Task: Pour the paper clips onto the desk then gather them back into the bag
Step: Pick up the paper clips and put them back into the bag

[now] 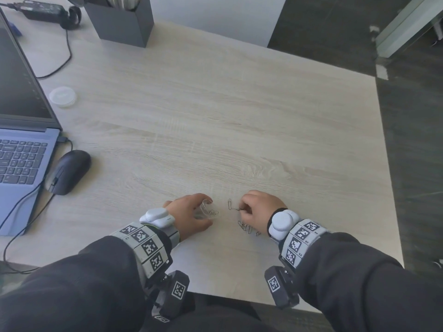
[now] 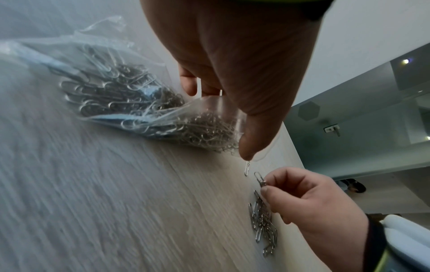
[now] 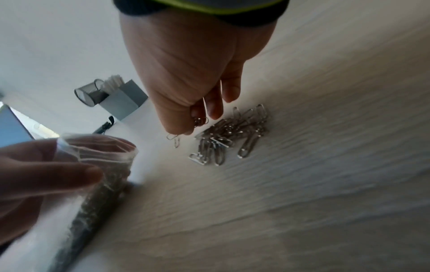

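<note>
A clear plastic bag (image 2: 121,95) half full of silver paper clips lies on the wooden desk (image 1: 215,116). My left hand (image 1: 189,212) grips the bag (image 1: 207,209) at its mouth (image 3: 97,147) and holds it open toward the right. My right hand (image 1: 259,209) pinches a few paper clips (image 2: 260,179) between thumb and fingers, just right of the bag's mouth. A small heap of loose clips (image 3: 230,134) lies on the desk under that hand, seen also as the heap (image 1: 247,227). One single clip (image 1: 229,203) lies between my hands.
An open laptop (image 1: 21,130) and a black mouse (image 1: 68,171) with its cable sit at the left. A clear round lid (image 1: 62,96) lies beyond them. A dark pen holder (image 1: 119,20) stands at the back. The desk's right edge (image 1: 388,164) drops to a dark floor.
</note>
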{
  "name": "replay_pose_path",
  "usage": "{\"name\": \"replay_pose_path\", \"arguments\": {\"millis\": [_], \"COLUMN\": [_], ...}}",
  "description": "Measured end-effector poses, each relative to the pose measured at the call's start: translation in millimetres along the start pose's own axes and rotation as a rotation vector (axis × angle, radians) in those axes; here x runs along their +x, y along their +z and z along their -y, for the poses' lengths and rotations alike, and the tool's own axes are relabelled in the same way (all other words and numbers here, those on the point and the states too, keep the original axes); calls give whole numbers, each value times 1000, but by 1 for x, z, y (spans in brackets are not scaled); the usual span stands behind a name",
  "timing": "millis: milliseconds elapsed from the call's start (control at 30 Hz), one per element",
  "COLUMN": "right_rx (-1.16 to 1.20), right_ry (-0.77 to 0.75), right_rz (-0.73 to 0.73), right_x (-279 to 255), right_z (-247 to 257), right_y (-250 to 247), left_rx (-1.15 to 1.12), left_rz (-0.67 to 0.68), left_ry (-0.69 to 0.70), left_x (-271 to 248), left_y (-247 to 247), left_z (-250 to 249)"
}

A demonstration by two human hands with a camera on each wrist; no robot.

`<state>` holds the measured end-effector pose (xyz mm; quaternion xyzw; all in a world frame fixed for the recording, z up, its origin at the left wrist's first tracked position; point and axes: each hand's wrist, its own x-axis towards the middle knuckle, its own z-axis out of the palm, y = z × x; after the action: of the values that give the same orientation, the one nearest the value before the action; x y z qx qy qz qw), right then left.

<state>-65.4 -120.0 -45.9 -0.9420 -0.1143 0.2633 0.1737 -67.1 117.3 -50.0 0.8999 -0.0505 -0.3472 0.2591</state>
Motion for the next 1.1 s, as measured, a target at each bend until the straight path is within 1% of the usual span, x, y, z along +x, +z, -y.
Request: {"name": "replay_pose_path", "arguments": {"millis": [67,167,267,367,467,567,667,733,833,900,933,1100], "right_rx": [93,187,245,269,294,279,241,221,197,166,155,104], "right_ry": [-30,-126,-210,-243,-198,-63,77,144,241,262,260,212], "right_rz": [-47,-82,-106,-115,-136,-153,-129,-97,35,108,120,103], "right_x": [-2,-1,4,6,2,-6,-19,-29,-42,-47,-49,-40], "right_z": [5,21,36,43,33,7,-24,-40,-49,-48,-46,-33], "right_y": [0,2,4,5,-1,-9,-14,-15,-13,-7,-5,7], "left_rx": [12,9,6,10,34,54,72,76,89,94,94,76], "left_rz": [-1,3,12,13,16,26,40,43,44,47,50,49], "left_ry": [13,25,51,56,68,64,23,6,5,7,3,-28], "left_x": [2,5,6,7,9,13,18,19,17,16,15,13], "left_y": [1,3,4,4,4,4,7,9,7,5,5,8], "left_z": [-1,-2,-8,-12,-16,-19,-19,-19,-22,-22,-22,-19]}}
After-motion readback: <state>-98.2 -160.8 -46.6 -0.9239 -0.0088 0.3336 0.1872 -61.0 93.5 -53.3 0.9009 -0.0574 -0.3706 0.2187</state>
